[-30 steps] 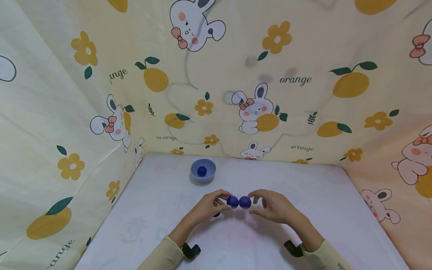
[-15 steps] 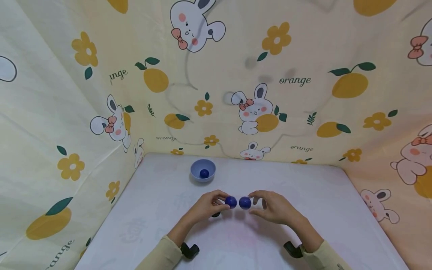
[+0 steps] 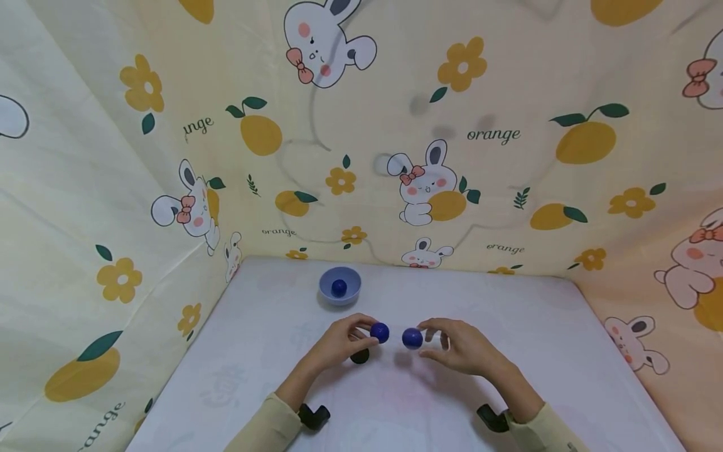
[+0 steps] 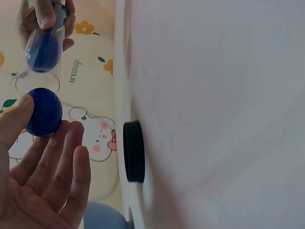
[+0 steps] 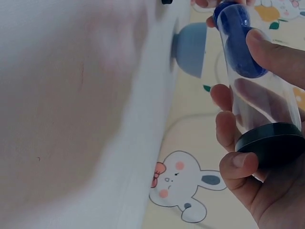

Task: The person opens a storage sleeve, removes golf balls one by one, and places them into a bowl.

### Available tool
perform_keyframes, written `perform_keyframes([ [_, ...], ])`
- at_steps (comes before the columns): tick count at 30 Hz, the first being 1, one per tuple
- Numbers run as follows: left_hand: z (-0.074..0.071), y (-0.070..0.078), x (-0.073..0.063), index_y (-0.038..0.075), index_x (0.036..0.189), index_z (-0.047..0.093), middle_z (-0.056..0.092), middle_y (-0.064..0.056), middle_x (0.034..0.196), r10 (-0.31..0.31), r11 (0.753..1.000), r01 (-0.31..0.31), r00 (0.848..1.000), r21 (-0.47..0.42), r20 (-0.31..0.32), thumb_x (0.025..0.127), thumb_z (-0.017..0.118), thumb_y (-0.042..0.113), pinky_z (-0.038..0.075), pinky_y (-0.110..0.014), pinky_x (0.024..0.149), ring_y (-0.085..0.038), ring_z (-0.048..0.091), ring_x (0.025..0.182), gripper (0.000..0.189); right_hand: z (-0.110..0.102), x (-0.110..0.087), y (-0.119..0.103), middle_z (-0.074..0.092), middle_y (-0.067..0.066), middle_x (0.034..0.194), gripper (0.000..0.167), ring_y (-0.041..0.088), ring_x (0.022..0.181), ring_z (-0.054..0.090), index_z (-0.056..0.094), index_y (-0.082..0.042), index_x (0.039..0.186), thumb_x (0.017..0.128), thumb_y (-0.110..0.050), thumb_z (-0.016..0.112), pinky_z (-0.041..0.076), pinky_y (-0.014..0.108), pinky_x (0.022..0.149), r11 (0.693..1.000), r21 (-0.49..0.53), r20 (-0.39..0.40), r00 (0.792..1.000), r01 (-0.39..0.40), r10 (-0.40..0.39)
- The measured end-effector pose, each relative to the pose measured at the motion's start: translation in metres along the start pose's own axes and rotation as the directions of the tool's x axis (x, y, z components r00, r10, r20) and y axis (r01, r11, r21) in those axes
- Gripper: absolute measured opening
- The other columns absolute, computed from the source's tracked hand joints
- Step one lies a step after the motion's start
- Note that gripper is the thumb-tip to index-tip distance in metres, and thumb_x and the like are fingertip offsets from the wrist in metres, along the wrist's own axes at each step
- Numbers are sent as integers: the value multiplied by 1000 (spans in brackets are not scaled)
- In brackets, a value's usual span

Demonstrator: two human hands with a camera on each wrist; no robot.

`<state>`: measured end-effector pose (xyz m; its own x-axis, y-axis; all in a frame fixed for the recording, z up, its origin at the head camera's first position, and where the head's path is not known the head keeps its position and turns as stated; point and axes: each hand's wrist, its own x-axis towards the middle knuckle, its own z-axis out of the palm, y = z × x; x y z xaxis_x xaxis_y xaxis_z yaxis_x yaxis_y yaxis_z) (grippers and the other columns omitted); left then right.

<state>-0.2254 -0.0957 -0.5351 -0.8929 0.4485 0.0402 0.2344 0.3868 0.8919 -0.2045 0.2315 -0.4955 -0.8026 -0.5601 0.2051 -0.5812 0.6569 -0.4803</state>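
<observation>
My left hand (image 3: pixel 341 342) pinches a dimpled blue ball (image 4: pixel 45 112) between thumb and fingertips, raised over the table. My right hand (image 3: pixel 463 345) grips a clear tube (image 5: pixel 262 105) with a dark base (image 5: pixel 270 143), lying nearly level and pointing toward my left hand. A second blue ball (image 3: pixel 412 339) sits inside this tube, near its open mouth. The pinched ball stands a short way off that mouth. Below my left hand, a round black lid-like disc (image 4: pixel 134 151) rests on the table.
Farther back, left of centre, stands a light blue bowl (image 3: pixel 326 294) with another blue ball (image 3: pixel 339 288) in it. A white cloth covers the table (image 3: pixel 480 295). A printed fabric backdrop (image 3: pixel 367 213) closes off the back and sides.
My left hand has carried its ball leftward and slightly up, away from the tube, opening a gap between the two balls. My right hand has barely moved. The ball in the bowl has shifted slightly.
</observation>
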Motion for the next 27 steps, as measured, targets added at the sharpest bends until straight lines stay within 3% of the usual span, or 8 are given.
perform_keyframes([
  [9, -13, -5, -2, 20, 137, 69, 72, 0, 130, -48, 999, 46, 996, -25, -71, 99, 80, 39, 62, -36, 86, -20, 70, 110, 44, 1, -2, 2, 77, -3, 103, 46, 4, 76, 58, 73, -17, 131, 95, -45, 83, 48, 24, 62, 1000, 4, -16, 1000, 10, -10],
  [27, -45, -15, 3, 18, 139, 67, 70, -9, 135, -56, 998, 63, 970, 23, -237, 99, 80, 37, 61, -35, 70, -20, 72, 102, 46, 4, -3, 5, 76, -3, 103, 47, 10, 74, 62, 73, -19, 131, 95, -46, 83, 49, 24, 63, 1000, 27, -15, 1000, 11, -10],
])
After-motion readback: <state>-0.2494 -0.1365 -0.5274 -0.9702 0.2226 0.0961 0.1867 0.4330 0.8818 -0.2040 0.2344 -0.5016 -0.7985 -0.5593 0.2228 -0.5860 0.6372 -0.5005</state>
